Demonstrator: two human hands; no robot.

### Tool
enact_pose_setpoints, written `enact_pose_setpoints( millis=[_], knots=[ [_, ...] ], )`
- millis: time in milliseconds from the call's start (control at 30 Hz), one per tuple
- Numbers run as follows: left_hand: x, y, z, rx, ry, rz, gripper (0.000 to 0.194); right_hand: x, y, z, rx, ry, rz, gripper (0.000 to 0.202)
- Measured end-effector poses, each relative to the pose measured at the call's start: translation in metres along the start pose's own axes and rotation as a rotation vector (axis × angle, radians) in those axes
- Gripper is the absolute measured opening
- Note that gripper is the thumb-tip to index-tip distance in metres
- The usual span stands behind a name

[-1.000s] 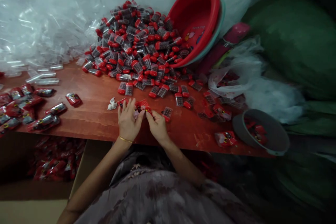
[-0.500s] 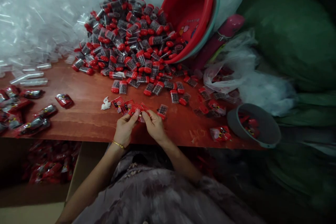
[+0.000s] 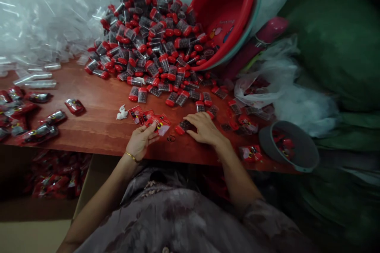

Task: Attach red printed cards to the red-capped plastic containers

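My left hand [image 3: 139, 142] pinches a red printed plastic pouch [image 3: 162, 123] between thumb and fingers, just above the table. More red printed pouches [image 3: 139, 114] lie flat right behind it. My right hand [image 3: 204, 129] is curled around one end of a small clear container with a red cap [image 3: 181, 127] lying on the table, dark dotted contents inside. Its fingertips partly cover that container. A small dark ring-like piece [image 3: 171, 138] sits between my hands, and a crumpled white scrap [image 3: 121, 112] is to the left of the pouches.
A big heap of red-capped containers [image 3: 148, 39] fills the back, against a tilted red basin [image 3: 243, 12]. Filled red packets [image 3: 38, 132] and clear sleeves [image 3: 40, 84] lie left. At right stand a grey bowl [image 3: 267, 146] and a plastic bag [image 3: 285, 83]. Below left, a carton [image 3: 92, 178] holds packets.
My right hand has left the pouch and moved right to the red-capped container. My left hand still holds the pouch, which now shows more fully. The view has shifted slightly.
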State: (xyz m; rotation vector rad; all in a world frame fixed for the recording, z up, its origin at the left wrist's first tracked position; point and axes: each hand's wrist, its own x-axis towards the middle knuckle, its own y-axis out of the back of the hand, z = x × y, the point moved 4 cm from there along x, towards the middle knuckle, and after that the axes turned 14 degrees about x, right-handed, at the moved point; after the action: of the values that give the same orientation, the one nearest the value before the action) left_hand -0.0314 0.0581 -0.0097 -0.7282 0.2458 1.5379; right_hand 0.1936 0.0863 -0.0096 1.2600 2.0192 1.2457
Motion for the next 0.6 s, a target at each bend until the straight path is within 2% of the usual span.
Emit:
enact_pose_setpoints(
  millis=[133,233,300,400,533,600],
  knots=[
    [-0.002,0.004,0.000,0.025,0.014,0.022,0.036,-0.003,-0.004,-0.004,0.000,-0.011,0.013,0.043],
    [-0.003,0.007,0.002,0.030,0.004,0.030,0.038,-0.004,-0.008,-0.008,0.046,0.002,0.011,0.022],
    [-0.003,0.007,0.002,0.021,0.008,0.026,0.038,-0.006,-0.011,-0.013,0.074,-0.003,0.003,0.016],
    [-0.004,0.007,0.001,0.017,0.028,0.008,0.036,-0.013,-0.017,-0.023,0.056,-0.016,-0.015,0.028],
    [-0.001,0.008,-0.002,0.016,0.071,-0.005,0.037,-0.026,-0.018,-0.031,-0.012,-0.061,-0.026,0.057],
    [0.001,0.010,-0.004,0.010,0.085,-0.007,0.037,-0.033,-0.016,-0.033,-0.003,-0.078,-0.013,0.062]
  ],
)
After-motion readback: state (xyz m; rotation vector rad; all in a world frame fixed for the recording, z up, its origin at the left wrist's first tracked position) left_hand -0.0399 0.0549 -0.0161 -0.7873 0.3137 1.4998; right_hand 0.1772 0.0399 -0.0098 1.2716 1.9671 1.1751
